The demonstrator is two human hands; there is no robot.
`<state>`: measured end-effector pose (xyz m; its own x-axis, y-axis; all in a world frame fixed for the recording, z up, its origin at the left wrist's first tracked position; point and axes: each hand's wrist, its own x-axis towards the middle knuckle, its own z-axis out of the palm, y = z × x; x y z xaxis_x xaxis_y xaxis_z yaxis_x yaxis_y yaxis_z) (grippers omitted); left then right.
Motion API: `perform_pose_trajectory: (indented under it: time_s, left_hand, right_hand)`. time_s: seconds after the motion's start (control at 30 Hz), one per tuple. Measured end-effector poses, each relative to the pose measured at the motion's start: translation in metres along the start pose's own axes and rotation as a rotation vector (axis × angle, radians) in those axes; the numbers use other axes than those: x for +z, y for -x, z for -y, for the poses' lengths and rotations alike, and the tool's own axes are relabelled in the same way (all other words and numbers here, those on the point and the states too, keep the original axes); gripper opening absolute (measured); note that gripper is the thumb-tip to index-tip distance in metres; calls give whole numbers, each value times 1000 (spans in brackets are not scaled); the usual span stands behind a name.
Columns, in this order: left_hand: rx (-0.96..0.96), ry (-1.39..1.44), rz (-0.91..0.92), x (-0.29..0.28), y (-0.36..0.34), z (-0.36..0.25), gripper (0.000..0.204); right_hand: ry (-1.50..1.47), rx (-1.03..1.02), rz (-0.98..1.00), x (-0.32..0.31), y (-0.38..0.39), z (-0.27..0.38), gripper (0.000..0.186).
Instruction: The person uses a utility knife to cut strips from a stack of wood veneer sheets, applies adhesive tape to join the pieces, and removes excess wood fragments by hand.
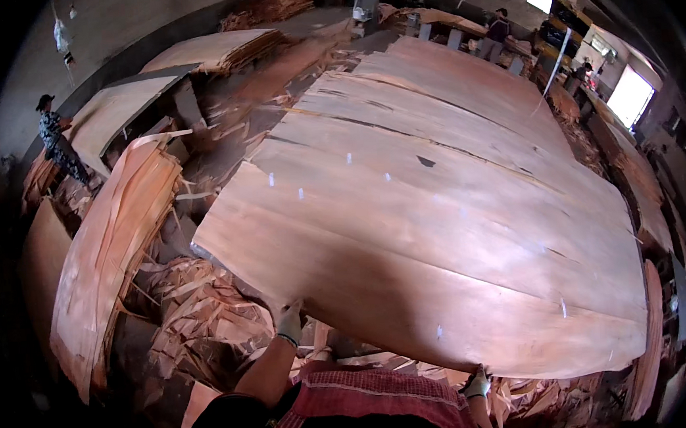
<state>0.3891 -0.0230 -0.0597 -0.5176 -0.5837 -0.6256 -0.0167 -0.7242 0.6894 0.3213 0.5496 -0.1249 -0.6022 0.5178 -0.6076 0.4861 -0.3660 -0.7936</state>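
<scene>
Right hand [476, 382] and left hand [290, 323] are both at the near edge of the big wood veneer sheet [385, 243] laid out in front, fingers too hidden to tell if they're pinching. Uneven pulling could split it, judging by that long dark crack [427, 139] farther back.

Sheet [456, 238] — ahead, stack [114, 238] — left (scraps [207, 311] between)

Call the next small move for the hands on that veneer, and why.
Probably a slight, even shift of the veneer, both sides together: left hand and right hand are well apart on its near edge, and the dark patch farther in may be a weak spot that uneven force could tear.
</scene>
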Motion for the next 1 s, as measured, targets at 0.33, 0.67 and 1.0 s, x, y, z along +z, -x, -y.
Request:
perform_pose_trajectory:
  time_s: [0.33,0.67,1.0]
  left_hand:
    - [159,-503,92,-12,-25,-4,20]
    - [129,-698,664,35,-87,53,27]
    - [-206,-306,356,-5,-92,18,34]
  right_hand:
    - [1497,-513,-8,-47,-49,61,45]
    - [1004,-289,-471,-45,-148,74,40]
    - [85,-164,-294,4,-66,82,30]
